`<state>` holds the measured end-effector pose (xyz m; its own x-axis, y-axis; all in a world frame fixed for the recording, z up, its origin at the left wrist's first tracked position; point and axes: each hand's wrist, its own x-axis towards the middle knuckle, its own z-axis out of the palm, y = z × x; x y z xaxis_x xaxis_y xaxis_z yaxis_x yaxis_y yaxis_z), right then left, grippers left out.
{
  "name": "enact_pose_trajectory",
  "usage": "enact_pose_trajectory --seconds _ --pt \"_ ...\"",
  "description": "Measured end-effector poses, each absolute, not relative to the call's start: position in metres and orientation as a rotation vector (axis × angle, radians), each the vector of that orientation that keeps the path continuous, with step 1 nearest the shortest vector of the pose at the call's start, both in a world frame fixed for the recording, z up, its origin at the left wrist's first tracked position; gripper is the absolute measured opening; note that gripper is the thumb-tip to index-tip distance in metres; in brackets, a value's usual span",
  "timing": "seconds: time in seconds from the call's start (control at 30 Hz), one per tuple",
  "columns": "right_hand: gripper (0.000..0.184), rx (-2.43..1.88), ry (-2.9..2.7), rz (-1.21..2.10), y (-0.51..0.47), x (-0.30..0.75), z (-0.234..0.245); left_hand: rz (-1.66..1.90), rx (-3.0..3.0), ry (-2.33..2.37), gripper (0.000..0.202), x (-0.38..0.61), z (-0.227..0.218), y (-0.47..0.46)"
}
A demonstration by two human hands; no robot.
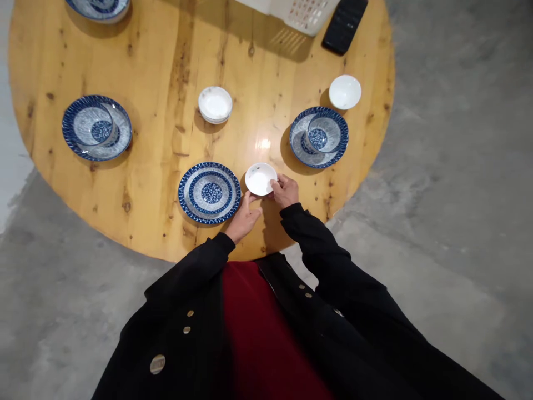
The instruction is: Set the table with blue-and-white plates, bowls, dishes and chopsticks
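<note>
A small white saucer [261, 179] with a faint pattern is pinched at its right edge by my right hand [285, 191], the thumb over its rim. My left hand [245, 218] is just below the saucer's lower left edge, thumb and fingers apart; whether a fingertip touches the saucer is hard to make out. Close by on the left lies a blue-and-white plate [211, 192] with ringed patterns. Farther back stands a short stack of white saucers [215, 104].
Blue-and-white plates carrying bowls sit at right [296, 145] and left [71, 125] on the round wooden table [141, 200]. A white bowl [345, 92], a black phone [345, 25], a white plastic basket [306, 15] and another blue-and-white bowl [100, 10] are farther back.
</note>
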<state>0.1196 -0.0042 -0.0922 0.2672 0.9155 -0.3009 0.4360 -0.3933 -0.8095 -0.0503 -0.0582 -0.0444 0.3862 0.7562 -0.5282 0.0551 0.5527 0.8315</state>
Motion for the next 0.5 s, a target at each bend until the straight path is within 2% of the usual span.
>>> enact_pose_trajectory --seconds 0.27,0.5 --pt "0.023 -1.982 -1.247 1.044 -0.0035 0.1199 -0.0911 0.536 0.939 1.103 0.076 -0.0507 -0.0494 -0.0598" --pt "0.025 -1.993 -1.263 1.042 -0.005 0.1203 -0.0927 0.548 0.965 1.088 0.073 -0.051 -0.0531 -0.0595"
